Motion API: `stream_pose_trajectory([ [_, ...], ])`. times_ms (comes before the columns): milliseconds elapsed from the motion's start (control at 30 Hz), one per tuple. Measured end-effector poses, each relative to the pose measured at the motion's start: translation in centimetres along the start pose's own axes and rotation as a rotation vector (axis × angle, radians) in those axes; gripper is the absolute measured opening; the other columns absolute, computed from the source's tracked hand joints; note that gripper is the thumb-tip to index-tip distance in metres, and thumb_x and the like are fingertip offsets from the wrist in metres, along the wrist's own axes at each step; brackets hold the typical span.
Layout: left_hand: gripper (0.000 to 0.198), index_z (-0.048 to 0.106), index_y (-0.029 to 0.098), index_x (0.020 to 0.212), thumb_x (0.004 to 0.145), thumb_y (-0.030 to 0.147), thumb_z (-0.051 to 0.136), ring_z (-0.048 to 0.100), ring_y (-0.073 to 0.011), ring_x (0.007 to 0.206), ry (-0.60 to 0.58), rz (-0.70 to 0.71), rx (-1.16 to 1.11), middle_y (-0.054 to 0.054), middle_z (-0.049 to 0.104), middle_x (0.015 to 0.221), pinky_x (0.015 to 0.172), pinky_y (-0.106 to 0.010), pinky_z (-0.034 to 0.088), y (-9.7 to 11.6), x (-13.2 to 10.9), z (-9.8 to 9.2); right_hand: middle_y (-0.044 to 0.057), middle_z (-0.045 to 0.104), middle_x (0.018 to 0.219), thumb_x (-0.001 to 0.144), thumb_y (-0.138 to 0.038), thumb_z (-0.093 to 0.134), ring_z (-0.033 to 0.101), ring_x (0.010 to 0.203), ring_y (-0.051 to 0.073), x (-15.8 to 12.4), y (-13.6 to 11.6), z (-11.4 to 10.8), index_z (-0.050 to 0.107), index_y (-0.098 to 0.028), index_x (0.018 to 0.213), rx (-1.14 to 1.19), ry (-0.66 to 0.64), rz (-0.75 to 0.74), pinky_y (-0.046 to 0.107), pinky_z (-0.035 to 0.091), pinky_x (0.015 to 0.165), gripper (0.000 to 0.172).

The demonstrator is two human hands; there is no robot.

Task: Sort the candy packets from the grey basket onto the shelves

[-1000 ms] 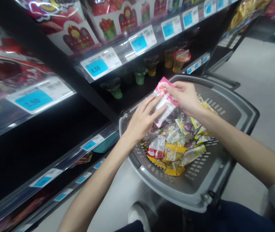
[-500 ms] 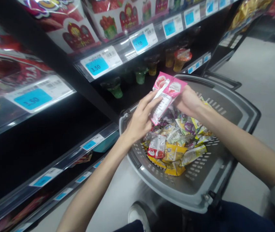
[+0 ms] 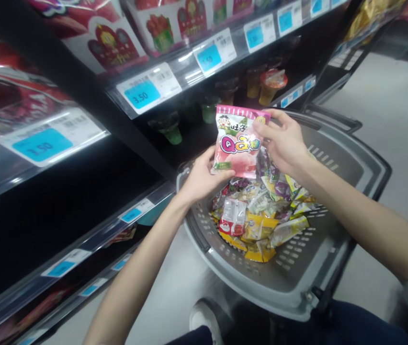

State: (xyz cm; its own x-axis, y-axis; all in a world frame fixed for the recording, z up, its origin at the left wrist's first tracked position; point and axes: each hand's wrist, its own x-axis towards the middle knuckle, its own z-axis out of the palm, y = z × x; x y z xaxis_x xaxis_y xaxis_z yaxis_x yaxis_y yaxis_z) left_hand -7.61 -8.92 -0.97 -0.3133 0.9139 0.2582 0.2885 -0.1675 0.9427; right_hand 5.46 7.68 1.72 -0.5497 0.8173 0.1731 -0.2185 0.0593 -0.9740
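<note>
I hold a pink snack packet (image 3: pixel 237 142) upright, printed side toward me, above a grey shopping basket (image 3: pixel 336 249). My left hand (image 3: pixel 201 178) grips the packet's lower left corner, fingers curled behind it. My right hand (image 3: pixel 283 143) pinches its upper right edge. Several small wrapped snack packets (image 3: pixel 261 215), yellow, green, purple and red, lie heaped in the basket just under the pink packet.
Black store shelves run along the left, with blue price tags (image 3: pixel 142 93) on the rails. Green and orange jelly cups (image 3: pixel 269 86) stand on the middle shelf behind the basket. Red snack bags (image 3: pixel 114 45) fill the top shelf. Pale floor lies at the right.
The pink packet has been lifted from the basket heap and turned so its printed front faces me. Both hands shifted their grip to its edges.
</note>
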Motion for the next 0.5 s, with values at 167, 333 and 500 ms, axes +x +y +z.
stream_pose_trajectory([
  [167,0.07,0.053,0.011,0.132,0.071,0.031,0.081,0.064,-0.0308,0.119,0.006,0.013,0.008,-0.016,0.065,0.131,0.104,-0.048,0.053,-0.36,0.09,-0.1,0.0,0.068,0.092,0.072,-0.033,0.085,0.069,0.085,0.018,-0.18,0.08,0.08,0.058,-0.024,0.098,-0.011,-0.001,-0.026,0.034,0.06,0.072,0.039],
  [333,0.07,0.054,0.011,0.132,0.071,0.031,0.081,0.062,-0.0315,0.122,-0.01,0.02,0.027,-0.017,0.063,0.134,0.105,-0.049,0.052,-0.04,0.16,-0.15,0.0,0.069,0.094,0.073,-0.031,0.084,0.069,0.085,0.017,-0.01,0.25,-0.12,0.058,-0.025,0.099,-0.021,0.005,-0.037,0.034,0.06,0.071,0.038],
  [500,0.071,0.052,0.012,0.135,0.072,0.031,0.08,0.059,-0.0314,0.125,-0.017,0.044,0.065,-0.017,0.06,0.137,0.107,-0.05,0.049,-0.32,0.23,-0.29,0.0,0.069,0.094,0.074,-0.032,0.082,0.069,0.084,0.017,0.23,0.44,-0.36,0.057,-0.025,0.101,-0.036,-0.009,-0.027,0.032,0.058,0.069,0.037],
])
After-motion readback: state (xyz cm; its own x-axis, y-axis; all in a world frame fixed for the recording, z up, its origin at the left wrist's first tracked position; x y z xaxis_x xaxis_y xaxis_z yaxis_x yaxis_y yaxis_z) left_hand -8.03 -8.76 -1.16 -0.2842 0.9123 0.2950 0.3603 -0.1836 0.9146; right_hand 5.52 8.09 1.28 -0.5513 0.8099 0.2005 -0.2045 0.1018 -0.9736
